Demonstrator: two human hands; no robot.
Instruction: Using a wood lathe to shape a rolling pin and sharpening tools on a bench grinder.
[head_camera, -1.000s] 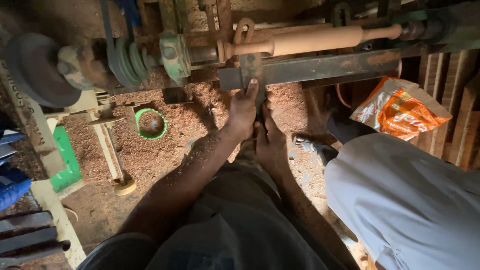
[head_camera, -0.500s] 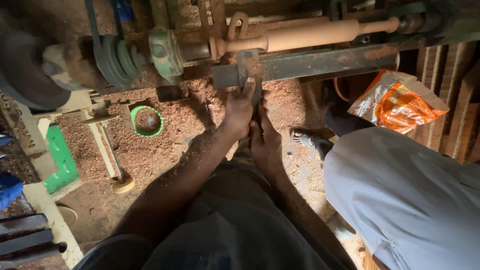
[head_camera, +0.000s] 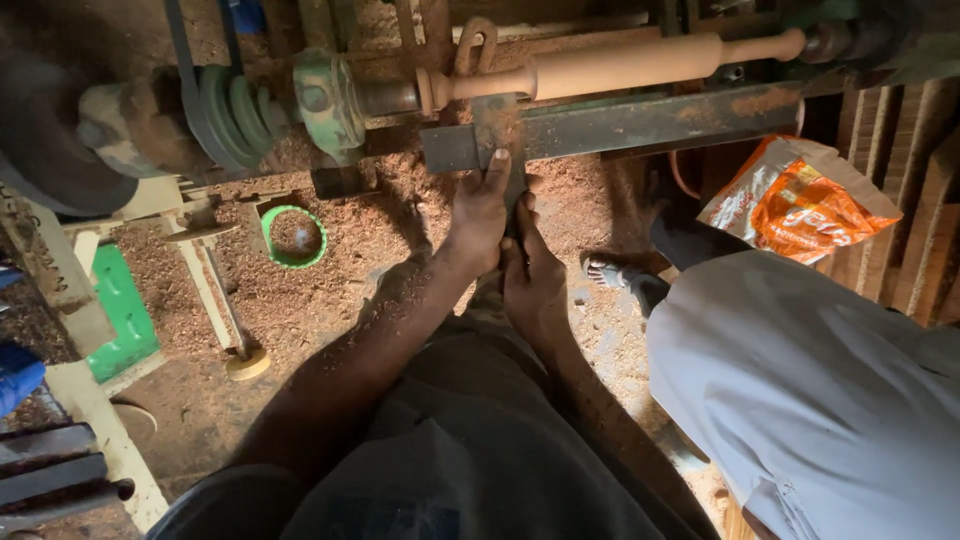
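- A wood lathe (head_camera: 300, 100) is seen across the top of the view, with a green headstock and a grooved belt pulley at its left end
- A person in a pale garment (head_camera: 830, 400) is placed at the lower right, just beside the right forearm; a sandalled foot is shown near the right hand
- The floor (head_camera: 340, 260) under the lathe is covered in reddish sawdust
- A long dark tool rest (head_camera: 640, 125) is laid along the lathe, just below the turned piece, with sawdust on its top
- A turned rolling pin (head_camera: 620, 65) of pale wood is held between the lathe centres, lying level above the rest, well above both hands
- An orange bag (head_camera: 800, 200) is lying at the right, below the rest
- The left hand (head_camera: 480, 215) is raised to the rest's upright post; its fingers are pressed against the metal, the thumb laid up the post, though a full clamp around it cannot be told
- The right hand (head_camera: 535, 275) is set just below the left, touching it; its fingers point up toward the post, and whether they close on anything cannot be told
- A green ring (head_camera: 295, 237) is lying in the sawdust, left of the hands
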